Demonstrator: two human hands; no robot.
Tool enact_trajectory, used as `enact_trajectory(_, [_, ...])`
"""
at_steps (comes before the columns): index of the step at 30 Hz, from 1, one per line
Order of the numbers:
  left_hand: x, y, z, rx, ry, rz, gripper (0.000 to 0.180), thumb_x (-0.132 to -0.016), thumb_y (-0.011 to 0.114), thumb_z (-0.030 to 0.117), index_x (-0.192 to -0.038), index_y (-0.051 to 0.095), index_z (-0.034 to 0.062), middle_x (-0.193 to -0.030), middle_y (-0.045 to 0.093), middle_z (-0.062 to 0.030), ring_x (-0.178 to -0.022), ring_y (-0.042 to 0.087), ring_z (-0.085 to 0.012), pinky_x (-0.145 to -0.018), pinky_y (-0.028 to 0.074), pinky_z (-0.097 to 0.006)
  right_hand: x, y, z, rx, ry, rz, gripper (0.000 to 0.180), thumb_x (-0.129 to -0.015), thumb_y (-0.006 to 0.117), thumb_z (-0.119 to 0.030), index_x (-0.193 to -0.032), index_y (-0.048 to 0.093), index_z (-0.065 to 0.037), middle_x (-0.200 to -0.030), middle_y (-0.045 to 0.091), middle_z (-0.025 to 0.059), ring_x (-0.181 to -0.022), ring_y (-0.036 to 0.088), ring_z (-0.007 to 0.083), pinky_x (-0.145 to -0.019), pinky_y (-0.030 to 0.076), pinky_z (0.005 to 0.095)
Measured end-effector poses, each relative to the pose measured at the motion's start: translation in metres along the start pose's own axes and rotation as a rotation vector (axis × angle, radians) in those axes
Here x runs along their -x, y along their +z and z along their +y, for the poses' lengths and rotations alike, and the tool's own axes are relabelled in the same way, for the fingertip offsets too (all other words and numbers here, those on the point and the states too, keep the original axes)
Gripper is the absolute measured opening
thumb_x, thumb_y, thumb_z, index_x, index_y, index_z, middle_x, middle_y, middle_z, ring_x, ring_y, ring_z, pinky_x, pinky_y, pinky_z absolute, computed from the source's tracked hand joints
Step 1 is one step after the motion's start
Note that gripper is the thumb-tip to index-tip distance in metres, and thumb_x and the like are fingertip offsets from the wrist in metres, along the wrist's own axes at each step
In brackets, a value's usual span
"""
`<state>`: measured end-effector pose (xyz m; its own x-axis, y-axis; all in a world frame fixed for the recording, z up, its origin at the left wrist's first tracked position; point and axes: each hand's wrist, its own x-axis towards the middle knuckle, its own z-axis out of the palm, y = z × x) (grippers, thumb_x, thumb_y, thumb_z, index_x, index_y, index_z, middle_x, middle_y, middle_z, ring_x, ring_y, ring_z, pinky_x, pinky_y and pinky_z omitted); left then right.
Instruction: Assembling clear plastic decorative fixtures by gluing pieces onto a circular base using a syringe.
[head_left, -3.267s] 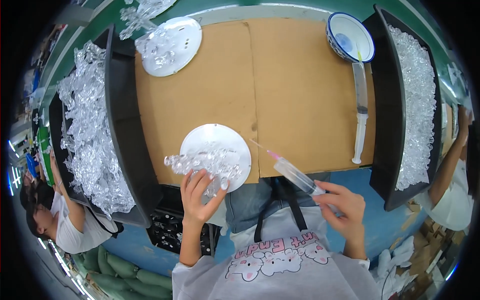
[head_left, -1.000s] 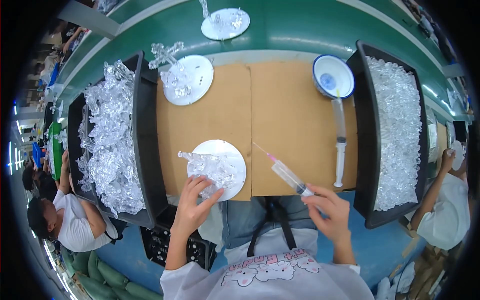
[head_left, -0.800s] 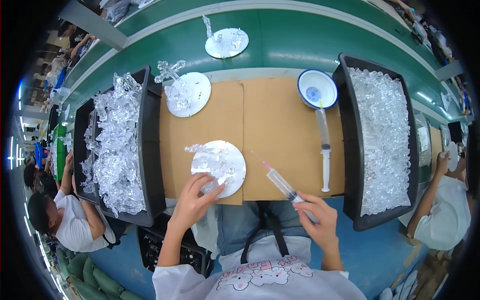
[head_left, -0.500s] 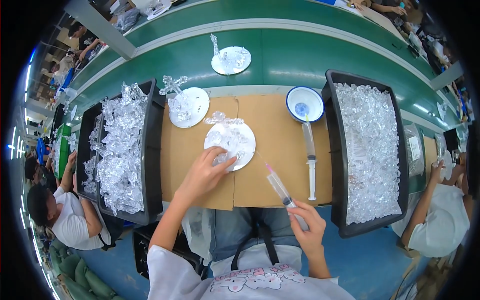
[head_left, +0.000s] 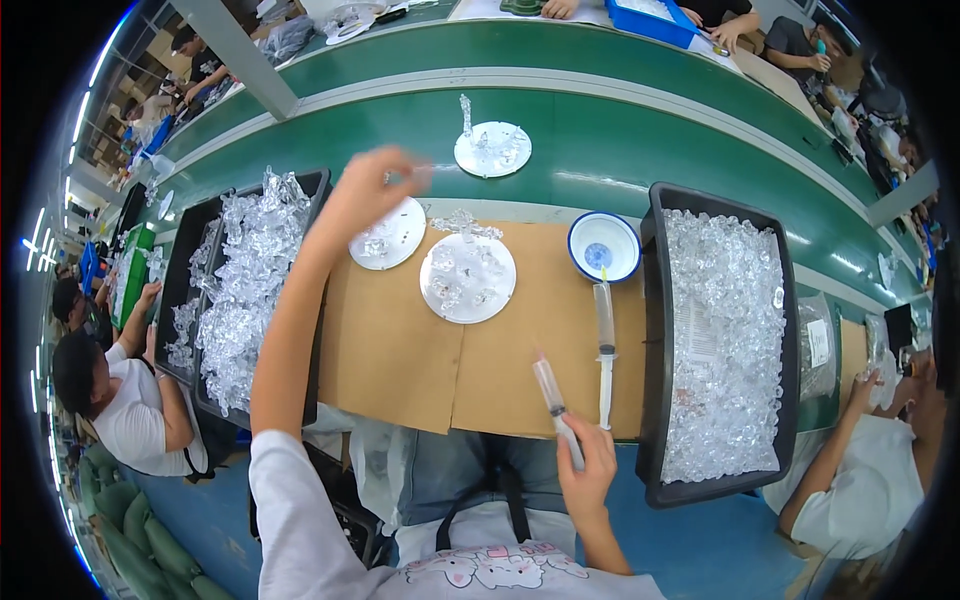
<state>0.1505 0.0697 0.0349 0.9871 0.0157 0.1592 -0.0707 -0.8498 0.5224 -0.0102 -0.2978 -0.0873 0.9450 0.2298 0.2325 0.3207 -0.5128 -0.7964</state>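
My right hand (head_left: 587, 462) is closed round a syringe (head_left: 553, 392) with a pinkish tip, held over the front of the cardboard. My left hand (head_left: 375, 190), smeared by motion, is raised over a white disc (head_left: 388, 240) bearing clear plastic pieces and partly hides it. Whether that hand holds anything cannot be made out. In the middle of the cardboard lies another white disc (head_left: 468, 280) with clear pieces on it and a clear branched piece (head_left: 466, 225) at its far edge. A second syringe (head_left: 605, 345) rests its tip at a blue-rimmed white bowl (head_left: 604, 247).
Black bins of clear plastic parts stand on either side, a left bin (head_left: 318, 290) and a right bin (head_left: 652, 330). Brown cardboard (head_left: 390, 350) covers the near worktop. A third white disc (head_left: 493, 150) sits on the green table behind. Other people work at both sides and across.
My left hand has left the middle disc and moved up and left to the disc at the far left. My right hand has drawn the syringe back, away from the middle disc.
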Motion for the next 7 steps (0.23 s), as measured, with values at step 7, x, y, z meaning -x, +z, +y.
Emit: enact_trajectory(7, [-0.151,0.06,-0.064,-0.303,-0.37,0.203,0.083,-0.083,0.052,0.065,-0.136,0.045,0.0009,-0.121,0.06,-0.0221,-0.111,0.056,-0.0475,-0.098,0.043,-0.045,-0.025,0.035,-0.017,0.125,0.04,0.071,0.03,-0.084,0.062,-0.004,-0.114,0.063,-0.009,-0.118,0.06,0.0136,-0.103,0.059,0.0311,-0.089,0.046,0.0386])
